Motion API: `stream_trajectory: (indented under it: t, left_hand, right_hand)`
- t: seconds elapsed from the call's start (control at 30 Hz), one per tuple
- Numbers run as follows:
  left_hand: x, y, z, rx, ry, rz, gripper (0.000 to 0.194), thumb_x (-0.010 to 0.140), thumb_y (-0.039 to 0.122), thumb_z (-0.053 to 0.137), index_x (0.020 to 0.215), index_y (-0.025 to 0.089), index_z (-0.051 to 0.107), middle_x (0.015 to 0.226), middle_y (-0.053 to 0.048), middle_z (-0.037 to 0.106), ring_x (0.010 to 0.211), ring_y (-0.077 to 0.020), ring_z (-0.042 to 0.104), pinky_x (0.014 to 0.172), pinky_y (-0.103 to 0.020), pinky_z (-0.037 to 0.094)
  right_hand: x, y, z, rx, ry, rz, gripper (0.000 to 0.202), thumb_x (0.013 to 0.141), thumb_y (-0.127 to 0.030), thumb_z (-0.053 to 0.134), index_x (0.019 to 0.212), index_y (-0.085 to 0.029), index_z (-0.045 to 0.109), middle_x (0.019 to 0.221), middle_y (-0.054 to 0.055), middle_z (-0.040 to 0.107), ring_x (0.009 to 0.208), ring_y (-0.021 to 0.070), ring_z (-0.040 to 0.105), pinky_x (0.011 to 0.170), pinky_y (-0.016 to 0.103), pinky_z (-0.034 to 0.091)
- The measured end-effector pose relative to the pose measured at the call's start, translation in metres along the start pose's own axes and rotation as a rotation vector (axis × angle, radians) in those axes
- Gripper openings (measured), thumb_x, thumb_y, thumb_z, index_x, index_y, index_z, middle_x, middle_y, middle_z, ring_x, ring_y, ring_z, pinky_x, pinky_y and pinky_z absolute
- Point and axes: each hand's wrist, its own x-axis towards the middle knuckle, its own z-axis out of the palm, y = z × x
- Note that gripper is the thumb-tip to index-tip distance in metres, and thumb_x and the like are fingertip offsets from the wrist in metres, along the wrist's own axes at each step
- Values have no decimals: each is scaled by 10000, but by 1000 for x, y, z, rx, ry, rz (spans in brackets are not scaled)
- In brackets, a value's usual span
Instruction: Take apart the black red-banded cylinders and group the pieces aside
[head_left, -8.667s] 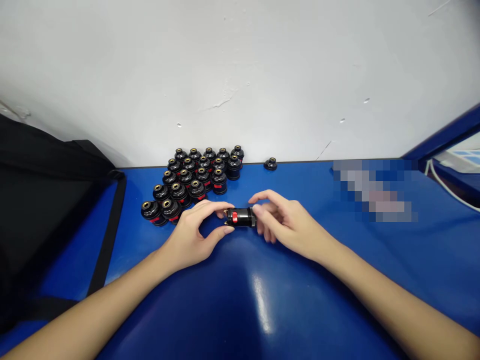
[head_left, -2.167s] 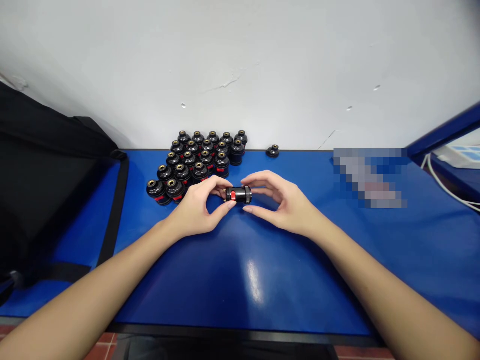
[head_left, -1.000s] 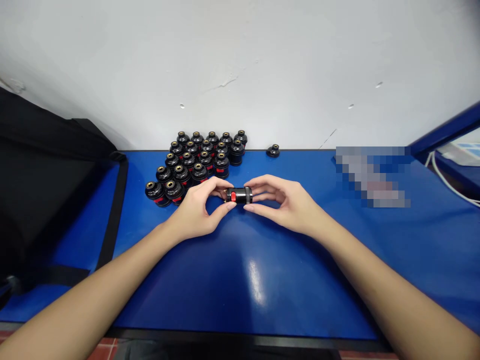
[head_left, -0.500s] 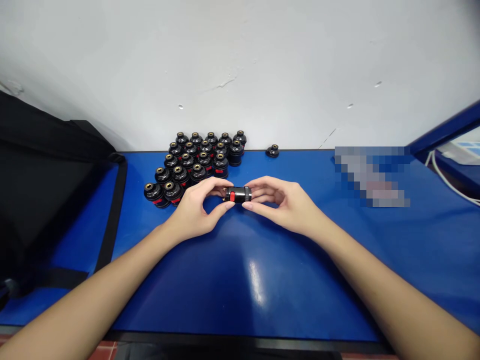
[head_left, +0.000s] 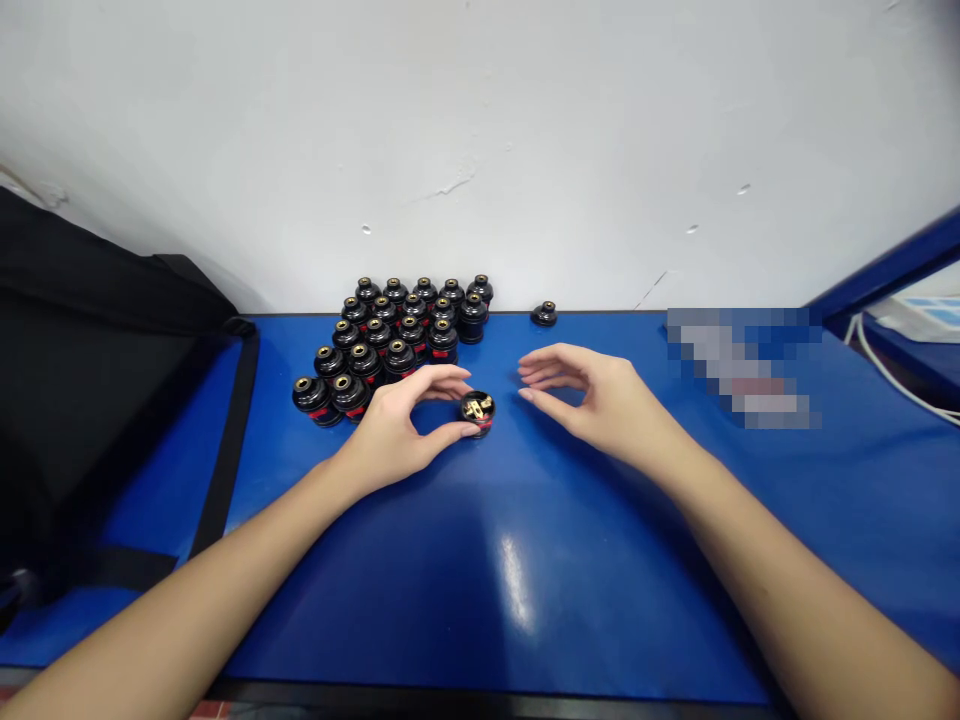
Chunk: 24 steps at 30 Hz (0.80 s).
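1. Centrally on the blue table, one open socket was seen with its mouth turned upward; brass parts were exposed inside, and no cap was fitted over them.

2. By the left hand, the open socket was held in a partly closed curve, with the thumb set against its near side and the fingers bent round its left and far side. How firmly it was pinched could not be told.

3. By the right hand, nothing was held; its thumb and fingers were parted in a loose, half-open curve, well clear of the socket's right side.

4. Behind and to the left, some nineteen capped sockets were grouped upright in close, slanting rows. These were judged to be finished as far as their outer form was concerned; the state of their insides could not be seen.

5. Near the white wall, a loose cap was set apart from the group, unattached to any socket.

6. Progress was therefore judged to be well advanced, with the bulk of the visible pieces closed. The open socket was judged to be unfinished, its closure not yet made, and one cap was seen to be unused.
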Motion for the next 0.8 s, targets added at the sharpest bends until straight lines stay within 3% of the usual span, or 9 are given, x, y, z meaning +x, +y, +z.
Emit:
stream_trajectory:
  t: [0.17,0.33,0.53,0.67,0.8]
  left_hand:
    - [1,-1,-2,-2,-44,-9,533,876,301,869,1345,195,638,1177,-83,807,1081,-215,795,1054,-395,649]
    - [2,-5,-7,30,-113,-10,480,922,260,816,1365,204,640,1251,-99,788,1168,-242,773,1108,-441,618]
    - [4,-5,-8,-45,-117,-19,560,895,319,845,1396,199,625,1256,-104,785,1177,-243,768,1112,-426,618]
    - [6,-2,-7,-76,-78,-59,312,1055,322,620,1339,199,660,1232,-104,796,1162,-224,775,1065,-415,646]
    - [6,-4,-6,-28,-49,-58,270,1071,270,570,1311,195,668,1209,-104,801,1146,-222,780,1051,-424,654]
  right_hand:
    - [-1,4,-3,-159,16,-23,253,929,-294,702,1162,-194,699,1171,138,782,1005,298,807,958,511,683]
    - [7,22,-6,-331,45,-63,425,975,-266,606,1388,-172,637,1478,184,640,1196,334,749,1067,533,628]
    - [37,50,-17,-594,97,-22,577,937,-143,546,1513,-96,555,1635,240,483,1506,398,504,1257,580,435]
    - [55,61,-24,-711,71,-64,603,939,-112,502,1540,-62,524,1575,266,554,1448,424,560,1208,616,471]
    - [55,58,-23,-718,35,-79,550,970,-146,512,1518,-130,560,1434,214,693,1317,400,670,1108,598,555]
